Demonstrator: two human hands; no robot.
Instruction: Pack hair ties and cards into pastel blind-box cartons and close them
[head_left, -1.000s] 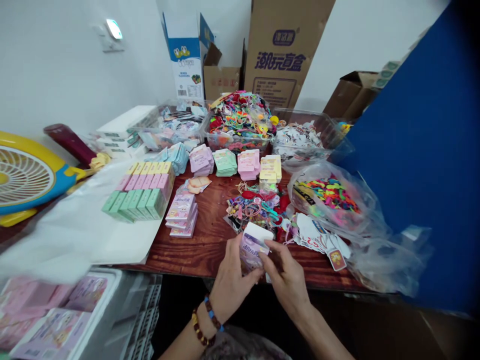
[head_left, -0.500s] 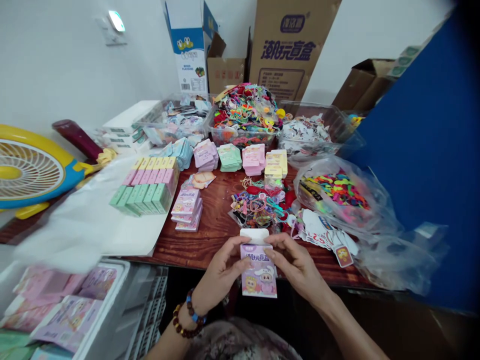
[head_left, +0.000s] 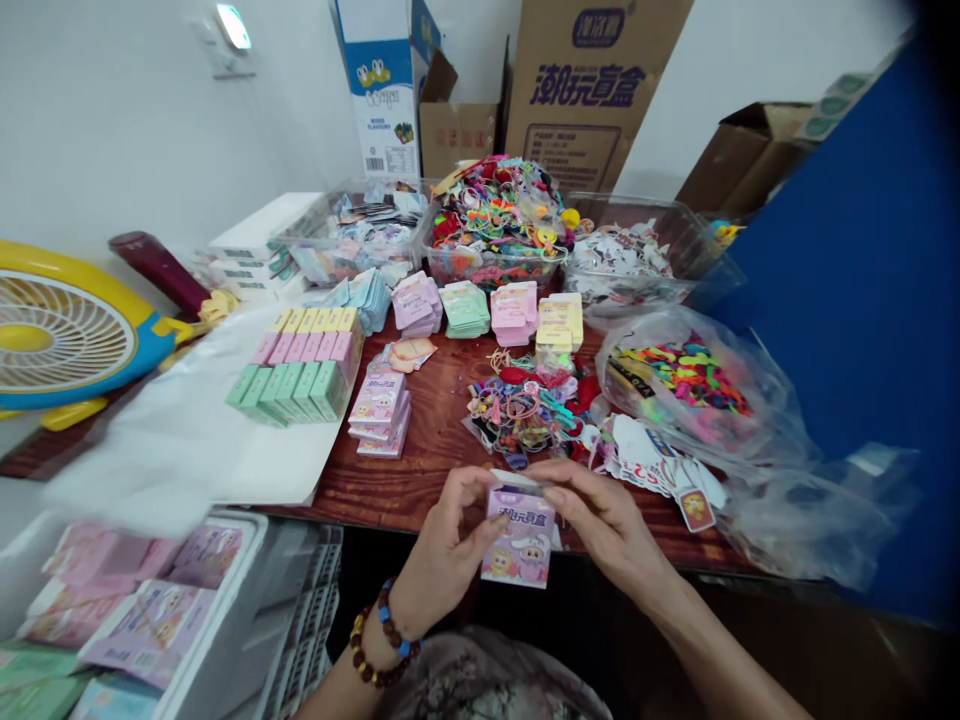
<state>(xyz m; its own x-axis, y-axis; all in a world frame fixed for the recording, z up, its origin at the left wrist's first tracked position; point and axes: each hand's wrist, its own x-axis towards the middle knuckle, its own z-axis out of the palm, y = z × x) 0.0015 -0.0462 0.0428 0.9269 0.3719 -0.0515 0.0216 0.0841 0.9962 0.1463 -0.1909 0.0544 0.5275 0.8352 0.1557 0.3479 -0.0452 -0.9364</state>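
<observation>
Between my hands, over the table's front edge, is a small purple cardboard box (head_left: 517,555) printed with cartoon figures. My left hand (head_left: 454,535) grips its left side, thumb across the front. My right hand (head_left: 596,510) is closed at the upper right corner, its fingers on the white top flap (head_left: 517,480), which tilts over the opening. What the box holds is hidden. Beyond it lies a heap of colourful hair ties and trinkets (head_left: 521,410). Left of that heap is a stack of similar purple boxes (head_left: 381,415).
Green, pink and yellow boxes (head_left: 296,375) stand in rows on a white sheet at left. Flat card bundles (head_left: 465,310) line the table's middle. Behind are clear bins of trinkets (head_left: 495,225). A plastic bag (head_left: 682,375) lies right, a fan (head_left: 67,335) far left, a white crate (head_left: 247,560) below.
The box's white flap, upright before, now leans down over the opening under my right fingers. My left hand still grips the box's side. The whole view has shifted slightly.
</observation>
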